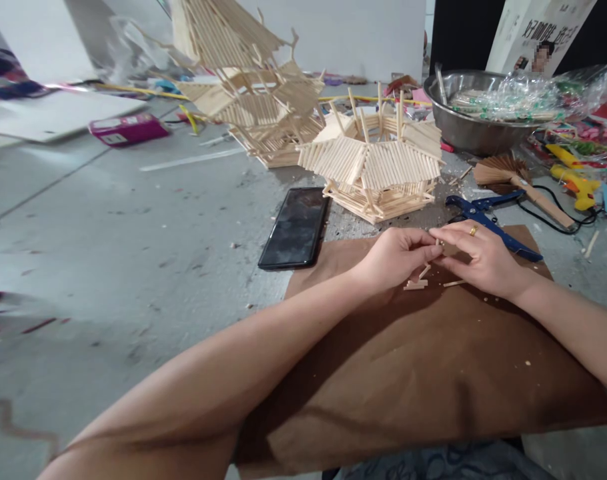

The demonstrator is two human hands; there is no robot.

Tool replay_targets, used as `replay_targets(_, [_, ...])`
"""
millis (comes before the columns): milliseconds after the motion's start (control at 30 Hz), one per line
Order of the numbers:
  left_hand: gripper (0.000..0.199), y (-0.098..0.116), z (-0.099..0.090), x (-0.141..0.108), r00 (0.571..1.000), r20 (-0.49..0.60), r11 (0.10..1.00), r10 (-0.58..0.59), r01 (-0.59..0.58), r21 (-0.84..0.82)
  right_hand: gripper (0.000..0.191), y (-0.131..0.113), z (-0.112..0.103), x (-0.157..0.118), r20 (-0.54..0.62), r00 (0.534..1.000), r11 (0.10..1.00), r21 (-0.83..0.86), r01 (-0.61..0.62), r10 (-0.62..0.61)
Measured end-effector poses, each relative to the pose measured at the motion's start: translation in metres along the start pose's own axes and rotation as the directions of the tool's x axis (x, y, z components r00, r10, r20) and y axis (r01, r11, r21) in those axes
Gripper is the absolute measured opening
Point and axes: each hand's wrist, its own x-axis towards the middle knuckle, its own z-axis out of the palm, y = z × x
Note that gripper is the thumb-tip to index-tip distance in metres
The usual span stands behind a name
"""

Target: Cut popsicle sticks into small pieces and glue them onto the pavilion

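Observation:
My left hand [398, 255] is closed, its thumb and index finger pinching a small wooden stick [437, 244] above the brown paper [413, 373]. Close on its right, my right hand [483, 259], with a ring on one finger, has its fingertips near the same stick; whether they grip it is hard to tell. Short cut stick pieces [416, 285] lie on the paper just below my left hand. Another short stick [453, 284] rests under my right hand.
Behind the paper stand a small stick pavilion [378, 167] and a taller one [263, 100]. A black phone [294, 228] lies at left. Blue cutters [503, 233], a brush [538, 193], a yellow glue gun [578, 185] and a metal bowl [473, 133] are at right.

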Motion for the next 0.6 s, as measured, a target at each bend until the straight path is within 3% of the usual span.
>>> replay_targets(100, [0.013, 0.0, 0.0, 0.001, 0.997, -0.082, 0.999, 0.006, -0.002, 0.038, 0.042, 0.008, -0.01, 0.003, 0.041, 0.998, 0.987, -0.151, -0.05, 0.056])
replay_targets(167, [0.012, 0.0, -0.003, 0.002, 0.991, -0.127, 0.991, 0.042, -0.025, 0.135, 0.042, 0.018, -0.02, 0.003, 0.075, 0.975, 0.926, -0.335, -0.175, 0.211])
replay_targets(233, [0.014, -0.001, -0.006, 0.003, 0.984, -0.152, 0.971, 0.092, -0.055, 0.233, 0.043, 0.029, -0.029, 0.001, 0.173, 0.896, 0.799, -0.542, -0.26, 0.409])
replay_targets(300, [0.015, -0.002, -0.008, 0.003, 0.974, -0.174, 0.947, 0.147, -0.087, 0.311, 0.047, 0.039, -0.035, -0.002, 0.256, 0.775, 0.682, -0.673, -0.286, 0.577])
replay_targets(367, [0.014, -0.003, -0.009, 0.004, 0.964, -0.185, 0.921, 0.192, -0.112, 0.372, 0.044, 0.048, -0.037, -0.006, 0.298, 0.706, 0.637, -0.72, -0.275, 0.642])
replay_targets(500, [0.014, -0.004, -0.011, 0.005, 0.958, -0.192, 0.901, 0.215, -0.118, 0.418, 0.028, 0.056, -0.036, -0.007, 0.345, 0.689, 0.663, -0.702, -0.262, 0.637])
replay_targets(600, [0.016, -0.006, -0.011, 0.006, 0.959, -0.205, 0.906, 0.194, -0.095, 0.412, 0.029, 0.056, -0.039, -0.001, 0.311, 0.636, 0.634, -0.676, -0.375, 0.707])
